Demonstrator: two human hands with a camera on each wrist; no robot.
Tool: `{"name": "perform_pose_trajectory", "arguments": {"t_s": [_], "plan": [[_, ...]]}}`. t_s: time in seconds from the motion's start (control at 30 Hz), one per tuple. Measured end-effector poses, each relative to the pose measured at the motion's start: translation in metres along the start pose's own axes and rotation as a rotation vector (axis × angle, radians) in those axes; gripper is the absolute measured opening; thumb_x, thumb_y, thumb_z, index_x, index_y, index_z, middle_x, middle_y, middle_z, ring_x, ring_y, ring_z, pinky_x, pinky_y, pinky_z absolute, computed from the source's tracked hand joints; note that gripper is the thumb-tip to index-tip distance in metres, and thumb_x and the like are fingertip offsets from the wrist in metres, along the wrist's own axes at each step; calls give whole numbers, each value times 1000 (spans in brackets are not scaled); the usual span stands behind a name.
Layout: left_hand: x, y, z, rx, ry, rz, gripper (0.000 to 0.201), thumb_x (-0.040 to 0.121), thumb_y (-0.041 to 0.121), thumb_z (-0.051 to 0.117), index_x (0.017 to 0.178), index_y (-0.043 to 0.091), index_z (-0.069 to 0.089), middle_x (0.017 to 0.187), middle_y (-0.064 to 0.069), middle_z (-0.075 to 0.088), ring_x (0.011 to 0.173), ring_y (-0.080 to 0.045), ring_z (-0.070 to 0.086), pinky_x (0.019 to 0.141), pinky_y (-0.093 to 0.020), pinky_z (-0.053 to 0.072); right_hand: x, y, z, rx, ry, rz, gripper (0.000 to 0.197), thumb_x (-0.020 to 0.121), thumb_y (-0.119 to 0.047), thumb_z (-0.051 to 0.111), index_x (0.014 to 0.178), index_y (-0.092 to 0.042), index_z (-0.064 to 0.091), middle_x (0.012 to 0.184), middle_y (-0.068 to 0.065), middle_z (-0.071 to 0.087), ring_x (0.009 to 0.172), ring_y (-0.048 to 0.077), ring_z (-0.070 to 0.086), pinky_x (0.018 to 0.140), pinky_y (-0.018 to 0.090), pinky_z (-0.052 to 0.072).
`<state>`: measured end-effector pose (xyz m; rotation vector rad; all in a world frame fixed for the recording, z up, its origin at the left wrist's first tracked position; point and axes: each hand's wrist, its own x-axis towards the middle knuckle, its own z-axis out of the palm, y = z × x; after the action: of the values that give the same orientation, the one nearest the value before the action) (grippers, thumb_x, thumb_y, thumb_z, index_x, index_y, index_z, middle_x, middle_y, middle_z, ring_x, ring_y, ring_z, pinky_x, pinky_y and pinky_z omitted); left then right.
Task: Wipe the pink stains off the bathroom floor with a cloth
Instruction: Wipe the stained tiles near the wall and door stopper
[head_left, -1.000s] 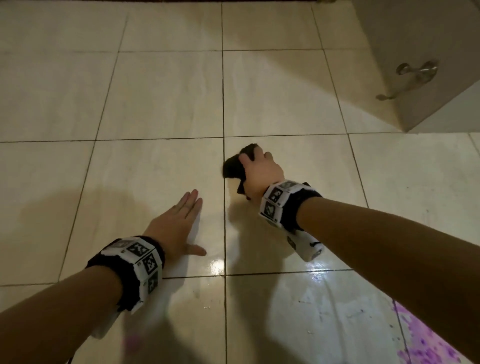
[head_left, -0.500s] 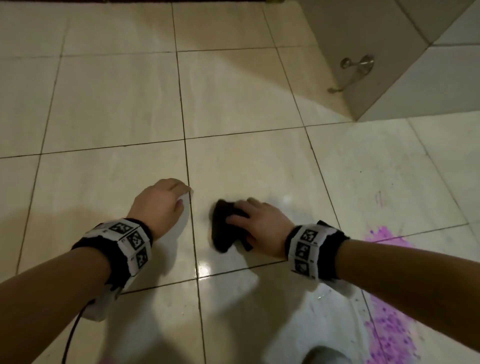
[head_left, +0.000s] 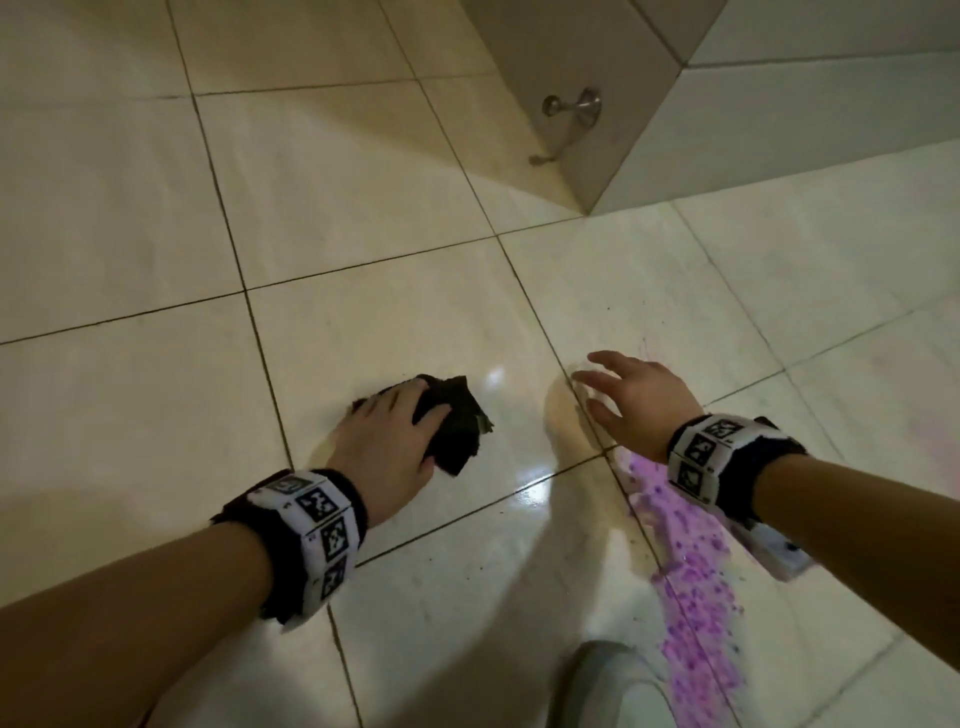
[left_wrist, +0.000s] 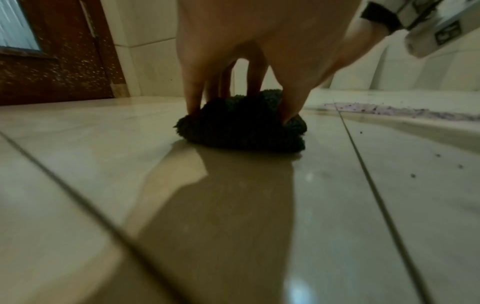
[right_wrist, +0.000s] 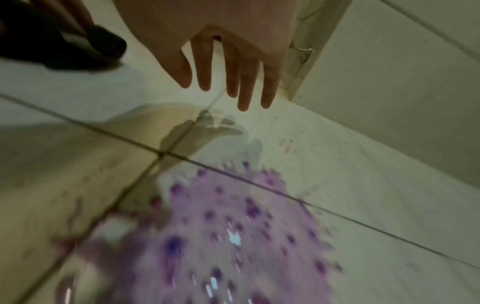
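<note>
A dark crumpled cloth lies on the pale tiled floor. My left hand grips it from above; in the left wrist view its fingers and thumb pinch the cloth against the tile. My right hand hovers to the right of the cloth with straight, spread fingers and holds nothing. A pink-purple speckled stain spreads over the floor below my right wrist, and in the right wrist view the stain fills the lower half. A faint pink smear marks the tile just beyond the right hand.
A beige door with a metal lever handle stands at the back beside a tiled wall. A brown wooden door is at the far left. Something grey sits at the bottom edge, with dark specks nearby.
The cloth went from my right hand to my left. My right hand let go, opened and moved right, near the stain. The view swung right, showing more pink.
</note>
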<state>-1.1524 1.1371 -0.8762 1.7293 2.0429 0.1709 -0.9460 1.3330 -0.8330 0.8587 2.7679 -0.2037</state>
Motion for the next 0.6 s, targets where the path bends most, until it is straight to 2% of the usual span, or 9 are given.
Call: {"name": "perform_pose_trajectory", "arguments": {"t_s": [0.07, 0.17, 0.3, 0.47, 0.6], "plan": [[11, 7, -9, 84, -88, -39, 50, 86, 19, 56, 134, 13, 43, 135, -12, 36, 116, -29, 46, 89, -41, 49, -19, 7, -4, -66, -29, 119, 29, 89, -24, 55, 114, -16, 67, 127, 13, 58, 98, 33, 64, 81, 39, 49], [28, 20, -30, 237, -138, -46, 48, 85, 18, 59, 129, 13, 41, 126, -9, 36, 110, -24, 46, 79, -35, 51, -44, 11, -18, -165, -142, 234, 36, 95, -33, 45, 128, -24, 56, 139, 2, 45, 117, 24, 52, 90, 30, 42], [58, 36, -61, 330, -137, 10, 56, 82, 17, 66, 132, 13, 42, 125, -11, 38, 108, -27, 48, 65, -30, 42, -74, 3, -44, -266, -217, 269, 36, 97, -34, 38, 127, -25, 55, 135, 1, 46, 116, 22, 50, 88, 29, 42], [75, 60, -87, 284, -74, -14, 63, 81, 18, 68, 136, 15, 38, 128, -11, 35, 112, -26, 45, 69, -31, 42, -72, 10, -51, -312, -259, 274, 36, 98, -31, 36, 129, -23, 52, 135, 1, 44, 116, 21, 49, 88, 27, 44], [65, 44, -82, 377, -93, -63, 54, 86, 14, 59, 135, 16, 38, 127, -10, 35, 110, -26, 46, 66, -30, 42, -36, 33, -40, -296, -244, 306, 36, 97, -28, 38, 131, -22, 49, 133, 2, 44, 117, 21, 49, 86, 31, 46]]}}
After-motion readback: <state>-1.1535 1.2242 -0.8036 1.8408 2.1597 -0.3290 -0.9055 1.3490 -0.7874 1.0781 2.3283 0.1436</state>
